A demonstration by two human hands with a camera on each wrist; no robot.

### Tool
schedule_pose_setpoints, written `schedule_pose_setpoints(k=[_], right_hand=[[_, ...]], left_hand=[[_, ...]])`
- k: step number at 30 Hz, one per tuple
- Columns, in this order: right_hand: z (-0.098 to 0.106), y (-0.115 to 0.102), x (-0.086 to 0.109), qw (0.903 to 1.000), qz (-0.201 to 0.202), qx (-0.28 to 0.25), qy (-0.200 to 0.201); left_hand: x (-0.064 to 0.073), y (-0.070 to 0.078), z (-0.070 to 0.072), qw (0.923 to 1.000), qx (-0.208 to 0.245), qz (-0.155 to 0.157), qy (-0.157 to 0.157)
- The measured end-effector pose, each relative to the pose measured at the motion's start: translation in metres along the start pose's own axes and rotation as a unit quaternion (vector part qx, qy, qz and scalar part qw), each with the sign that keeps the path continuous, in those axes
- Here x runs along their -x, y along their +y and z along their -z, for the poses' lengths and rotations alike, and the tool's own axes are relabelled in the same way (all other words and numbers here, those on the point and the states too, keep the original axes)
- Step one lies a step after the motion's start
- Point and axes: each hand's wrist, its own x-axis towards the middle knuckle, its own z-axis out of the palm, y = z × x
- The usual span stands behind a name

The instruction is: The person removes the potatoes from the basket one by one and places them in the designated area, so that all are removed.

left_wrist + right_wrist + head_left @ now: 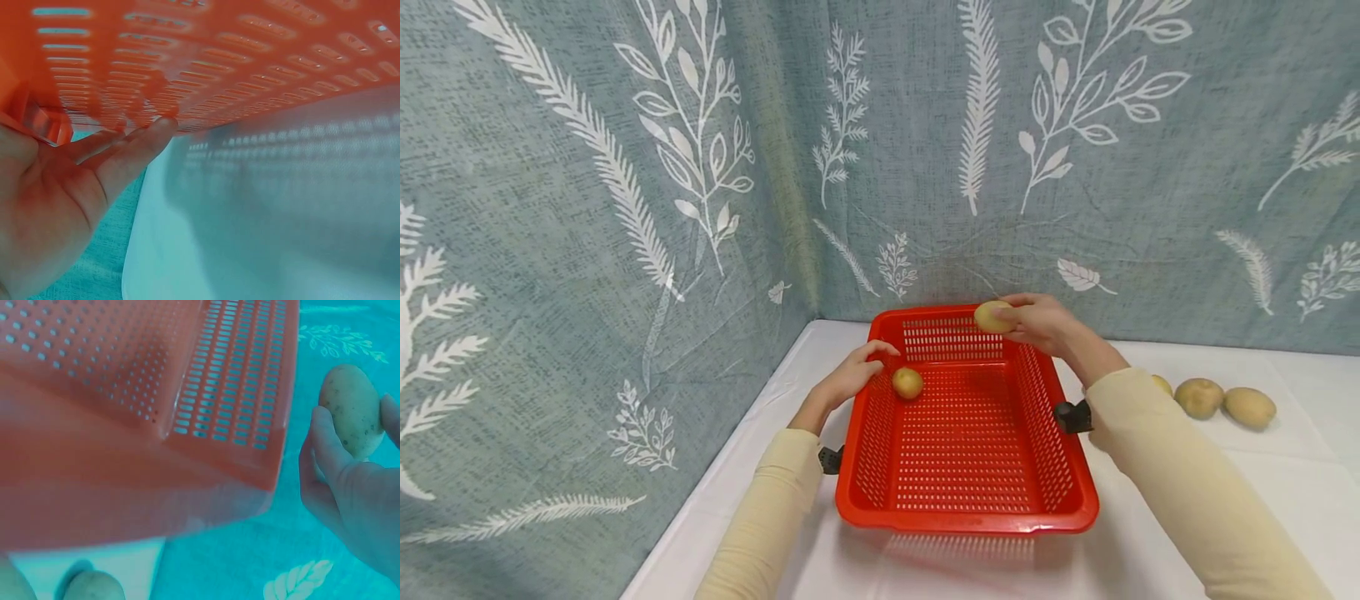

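Note:
A red perforated plastic basket (pixel 966 450) stands on the white table with one potato (pixel 907 383) inside, near its far left corner. My right hand (pixel 1037 323) holds another potato (pixel 994 317) over the basket's far right corner. In the right wrist view, fingers and thumb pinch this oval, dark-speckled potato (pixel 351 411) from its sides. My left hand (pixel 852 372) is at the basket's left rim, fingers extended. From the left wrist view, the left hand (pixel 69 187) has its fingertips right at the slotted outer wall.
Three more potatoes (pixel 1199 398) lie on the table right of the basket, one partly hidden behind the right sleeve. A grey-green cloth with white leaf prints (pixel 910 167) hangs behind and to the left. Dark wrist cameras (pixel 1072 417) overlap the basket's sides.

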Motion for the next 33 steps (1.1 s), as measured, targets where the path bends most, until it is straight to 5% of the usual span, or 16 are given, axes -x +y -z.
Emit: schedule_pose_setpoints(k=[9,18,33], right_hand=[[0.02,0.003,0.013,0.9996,0.016,0.013,-0.019],[0.042,0.006,0.031,0.9985,0.03,0.036,-0.027],[0.068,0.018,0.046,0.9983,0.021,0.054,-0.011]], left_hand=[[-0.001,-0.003,0.0,1.0,0.008,-0.003,0.0],[-0.02,-0.033,0.003,0.9999,0.01,-0.003,0.009],[-0.018,-0.033,0.001,0.9997,-0.005,-0.008,0.024]])
